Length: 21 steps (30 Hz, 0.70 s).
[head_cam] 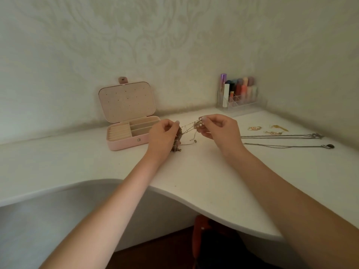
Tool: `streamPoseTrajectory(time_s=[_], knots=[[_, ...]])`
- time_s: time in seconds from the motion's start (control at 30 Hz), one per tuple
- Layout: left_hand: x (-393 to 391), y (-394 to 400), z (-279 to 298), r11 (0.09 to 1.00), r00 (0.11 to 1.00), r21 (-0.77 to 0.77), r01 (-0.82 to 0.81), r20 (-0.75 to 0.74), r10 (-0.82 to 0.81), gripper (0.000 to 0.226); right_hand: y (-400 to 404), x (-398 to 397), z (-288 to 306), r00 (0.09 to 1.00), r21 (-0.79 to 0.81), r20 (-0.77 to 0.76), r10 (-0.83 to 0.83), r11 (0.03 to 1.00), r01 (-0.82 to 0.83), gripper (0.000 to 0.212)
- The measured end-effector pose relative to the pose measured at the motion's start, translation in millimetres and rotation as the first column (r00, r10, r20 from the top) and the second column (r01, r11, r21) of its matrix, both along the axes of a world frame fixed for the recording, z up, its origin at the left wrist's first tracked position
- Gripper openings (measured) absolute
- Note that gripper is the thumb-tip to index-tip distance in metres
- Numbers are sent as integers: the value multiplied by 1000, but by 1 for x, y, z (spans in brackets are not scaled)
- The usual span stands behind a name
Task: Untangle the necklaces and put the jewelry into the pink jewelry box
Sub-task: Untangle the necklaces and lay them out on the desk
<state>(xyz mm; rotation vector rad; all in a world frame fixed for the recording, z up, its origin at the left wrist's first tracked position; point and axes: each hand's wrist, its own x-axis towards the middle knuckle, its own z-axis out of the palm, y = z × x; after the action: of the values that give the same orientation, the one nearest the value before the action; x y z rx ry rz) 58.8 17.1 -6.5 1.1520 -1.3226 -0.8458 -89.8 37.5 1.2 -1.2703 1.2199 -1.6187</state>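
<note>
Left hand pinching dark beaded clump of tangled necklaces; right hand pinching pearl end, chains taut between. Pink jewelry box open, just left of left hand.

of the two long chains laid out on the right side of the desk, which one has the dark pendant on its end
The nearer chain, closest to the desk's front edge: it ends in a dark oval pendant. The farther chain ends in a silvery cluster.

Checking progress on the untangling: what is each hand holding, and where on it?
Both hold the tangled necklaces: the left hand pinches the dark beaded clump, the right hand pinches the pearly cluster, chains stretched between.
</note>
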Motion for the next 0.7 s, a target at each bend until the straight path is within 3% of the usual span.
streamPoseTrajectory(time_s=[0.13,0.3,0.47,0.7], knots=[[2,0,-2,975,920,-161,-154,337,201,27,2,0,3,991,37,109,80,996,-85,11],[-3,4,-5,946,880,-292,-143,400,257,11,3,1,4,995,37,64,76,996,-79,10],[-4,10,-1,949,950,-266,170,299,-87,9,5,2,5,995,16,-6,95,995,-95,10],[-2,8,-1,930,934,-98,355,73,-349,6,4,3,3,984,34,-22,176,984,-175,19]])
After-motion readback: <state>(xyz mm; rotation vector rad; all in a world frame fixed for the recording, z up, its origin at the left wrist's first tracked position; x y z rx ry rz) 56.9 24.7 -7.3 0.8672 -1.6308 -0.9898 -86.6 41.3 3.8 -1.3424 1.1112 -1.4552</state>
